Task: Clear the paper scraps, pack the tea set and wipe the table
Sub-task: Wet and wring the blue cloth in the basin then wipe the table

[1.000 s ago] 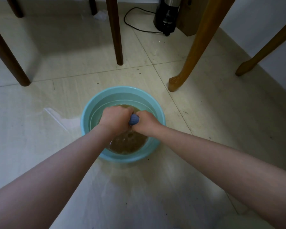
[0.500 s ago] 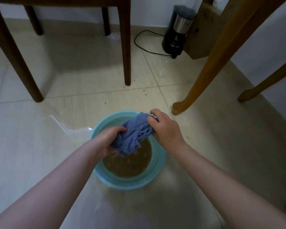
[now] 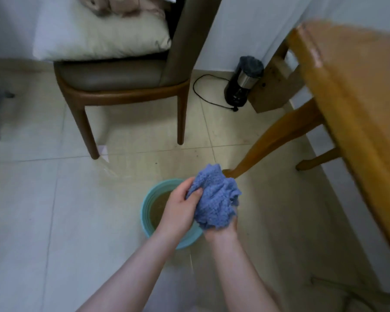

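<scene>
A: Cloth (image 3: 214,199) first: where is it?

B: Bunched up, blue and nubbly, held above the right side of a teal basin (image 3: 145,212) that stands on the tiled floor (image 3: 43,221).

A: Which hand has it?

B: Both. The left hand (image 3: 178,210) grips its left side, thumb pressed into the folds and fingers curled round the upper edge. The right hand (image 3: 223,228) cups it from beneath. Most of its fingers are hidden by the fabric, but a fingertip curls up on the far right side.

A: What is in the basin?

B: Murky brown water (image 3: 157,208). The left forearm covers part of the near rim.

A: And around it?

B: A dark wooden chair (image 3: 122,86) behind the basin, with a pale cushion (image 3: 99,34) on its seat. To the right is the edge of a yellowish wooden table (image 3: 358,109), and one table leg (image 3: 275,140) comes down just beyond the cloth. Against the wall between chair and table stands a black appliance (image 3: 243,84) with a steel band, its cord (image 3: 203,95) looped on the floor.
</scene>
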The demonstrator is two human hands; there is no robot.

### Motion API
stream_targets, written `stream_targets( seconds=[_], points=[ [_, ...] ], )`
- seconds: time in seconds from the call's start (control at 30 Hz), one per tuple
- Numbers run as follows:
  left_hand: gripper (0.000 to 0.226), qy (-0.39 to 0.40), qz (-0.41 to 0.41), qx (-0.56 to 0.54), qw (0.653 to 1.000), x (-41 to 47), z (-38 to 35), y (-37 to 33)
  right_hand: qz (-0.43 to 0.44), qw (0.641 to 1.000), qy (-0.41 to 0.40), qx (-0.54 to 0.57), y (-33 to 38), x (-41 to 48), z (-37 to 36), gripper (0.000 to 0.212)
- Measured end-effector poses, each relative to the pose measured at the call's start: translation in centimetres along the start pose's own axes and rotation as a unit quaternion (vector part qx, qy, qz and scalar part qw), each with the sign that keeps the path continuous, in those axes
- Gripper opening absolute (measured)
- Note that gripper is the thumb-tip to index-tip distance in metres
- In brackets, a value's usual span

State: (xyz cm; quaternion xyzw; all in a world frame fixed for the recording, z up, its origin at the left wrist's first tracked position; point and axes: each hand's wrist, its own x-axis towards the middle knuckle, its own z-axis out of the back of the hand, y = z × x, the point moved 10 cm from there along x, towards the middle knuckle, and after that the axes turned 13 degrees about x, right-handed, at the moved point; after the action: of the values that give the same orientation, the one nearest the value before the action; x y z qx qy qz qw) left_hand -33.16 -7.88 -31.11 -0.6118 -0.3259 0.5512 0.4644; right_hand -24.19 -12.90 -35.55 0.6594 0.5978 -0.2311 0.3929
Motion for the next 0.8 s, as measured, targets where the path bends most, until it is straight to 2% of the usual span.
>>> stream_targets(
  seconds=[0.03, 0.1, 0.17, 0.23, 0.3, 0.37, 0.47, 0.53, 0.67, 0.8],
  points=[
    [0.029, -0.002, -0.008, 0.0, 1.0, -1.3, 0.4, -3.0, -0.011, 1.0, -0.006, -0.003, 0.1, -2.4, -1.1, 0.025],
    [0.03, 0.008, -0.022, -0.004, 1.0, -3.8, 1.2, -9.0, -0.046, 0.999, -0.006, -0.01, 0.8, -7.0, -3.7, 0.036],
    [0.031, 0.028, -0.028, 0.007, 0.999, -6.6, 1.8, -14.6, -0.068, 0.998, -0.002, 0.01, 2.4, -11.4, -6.7, 0.035],
    [0.036, 0.033, -0.037, 0.046, 0.998, -9.1, 2.4, -19.1, -0.097, 0.994, 0.024, 0.046, 4.2, -15.7, -10.3, 0.061],
    [0.045, 0.026, -0.039, 0.074, 0.996, -11.2, 3.1, -22.9, -0.119, 0.99, 0.081, 0.013, 5.7, -19.9, -14.4, 0.078],
    [0.051, 0.035, -0.039, 0.083, 0.995, -13.1, 3.0, -26.4, -0.083, 0.985, 0.122, -0.088, 7.3, -23.7, -17.9, 0.065],
    [0.058, 0.07, -0.045, 0.076, 0.994, -15.2, 1.6, -30.9, -0.002, 0.979, 0.099, -0.175, 10.5, -27.1, -20.6, 0.042],
    [0.062, 0.09, -0.049, 0.076, 0.992, -16.1, 0.5, -33.0, 0.005, 0.985, 0.074, -0.155, 12.1, -29.1, -20.5, 0.035],
    [0.064, 0.116, -0.026, 0.077, 0.99, -15.3, -2.2, -34.2, -0.014, 0.998, 0.058, -0.033, 15.5, -31.4, -19.4, 0.037],
    [0.05, 0.187, 0.017, 0.075, 0.979, -13.3, -7.4, -34.1, 0.056, 0.998, 0.028, -0.011, 22.7, -30.1, -17.5, 0.026]
  ],
)
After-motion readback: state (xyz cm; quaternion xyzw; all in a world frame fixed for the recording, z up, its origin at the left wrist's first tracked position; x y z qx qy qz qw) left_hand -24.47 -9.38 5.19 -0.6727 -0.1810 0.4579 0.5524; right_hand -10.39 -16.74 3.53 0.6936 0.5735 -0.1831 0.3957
